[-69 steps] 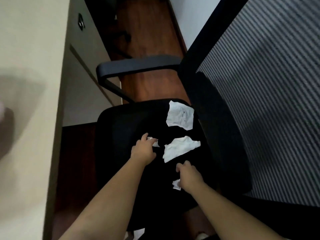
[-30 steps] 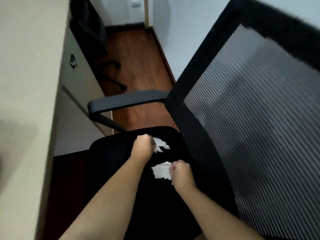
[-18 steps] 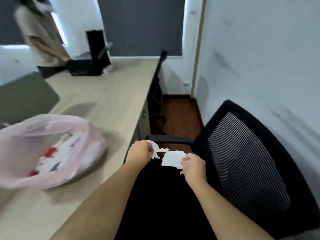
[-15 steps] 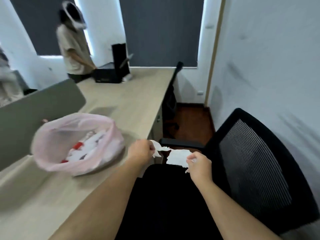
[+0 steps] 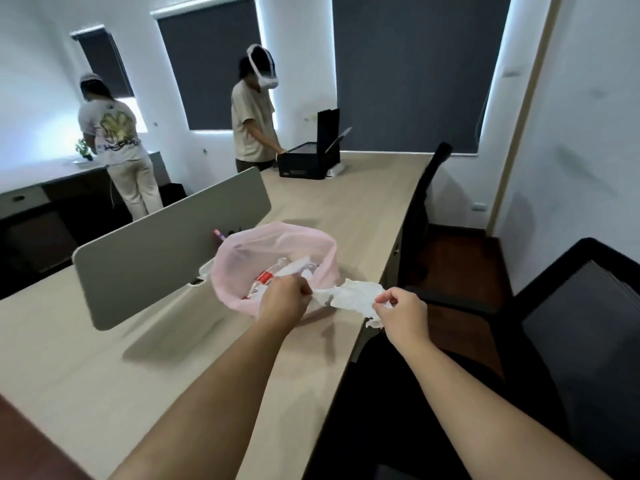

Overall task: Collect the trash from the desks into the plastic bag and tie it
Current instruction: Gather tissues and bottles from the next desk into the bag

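A pink plastic bag stands open on the light wooden desk, holding a bottle with a red label and white scraps. My left hand is curled round white paper scraps right at the bag's near rim. My right hand pinches a larger crumpled white paper, held in the air over the desk's edge just right of the bag. A small scrap hangs below that hand.
A grey divider panel stands left of the bag. A black mesh office chair is at the right, another black chair farther along the desk. A black box sits at the far end. Two people stand at the back.
Both hands picked the paper scraps off the black chair seat, lifted them and carried them left to the pink bag. The view rose from the chair to the desk.
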{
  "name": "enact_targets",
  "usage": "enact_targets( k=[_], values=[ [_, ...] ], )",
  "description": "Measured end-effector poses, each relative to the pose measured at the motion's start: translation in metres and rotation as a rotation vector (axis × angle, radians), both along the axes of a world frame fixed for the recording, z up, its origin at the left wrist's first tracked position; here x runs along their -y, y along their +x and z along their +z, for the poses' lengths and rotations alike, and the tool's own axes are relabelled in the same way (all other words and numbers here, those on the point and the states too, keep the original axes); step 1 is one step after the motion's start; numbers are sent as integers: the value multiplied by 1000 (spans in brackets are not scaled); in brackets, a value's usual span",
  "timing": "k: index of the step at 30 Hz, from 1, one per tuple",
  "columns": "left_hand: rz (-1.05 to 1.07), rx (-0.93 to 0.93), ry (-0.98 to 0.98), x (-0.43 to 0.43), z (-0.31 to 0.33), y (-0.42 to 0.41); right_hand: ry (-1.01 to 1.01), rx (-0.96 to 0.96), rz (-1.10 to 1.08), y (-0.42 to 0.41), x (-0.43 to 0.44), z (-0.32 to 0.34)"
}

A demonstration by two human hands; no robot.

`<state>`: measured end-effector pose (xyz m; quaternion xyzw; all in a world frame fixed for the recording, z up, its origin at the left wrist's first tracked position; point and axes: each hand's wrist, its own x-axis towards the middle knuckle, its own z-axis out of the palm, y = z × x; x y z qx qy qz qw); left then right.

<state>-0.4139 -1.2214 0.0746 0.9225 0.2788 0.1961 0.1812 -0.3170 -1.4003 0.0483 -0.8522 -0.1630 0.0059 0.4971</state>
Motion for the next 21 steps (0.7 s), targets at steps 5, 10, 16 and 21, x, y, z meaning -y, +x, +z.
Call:
enact_targets(
  k=[5,10,16,21],
  values=[
    [-19,37,-32,-80,-10,-7,17,3,8,-10,-87,-7],
    [-2,77,-76,-175,-27,7,16,74,-36,-8,-190,-15],
    [-43,-53,-320,-234,-50,31,-174,-11,25,9,-262,-23],
    [-214,-186,-251,-243,-56,39,-169,-26,27,15,-256,-35]
  ],
)
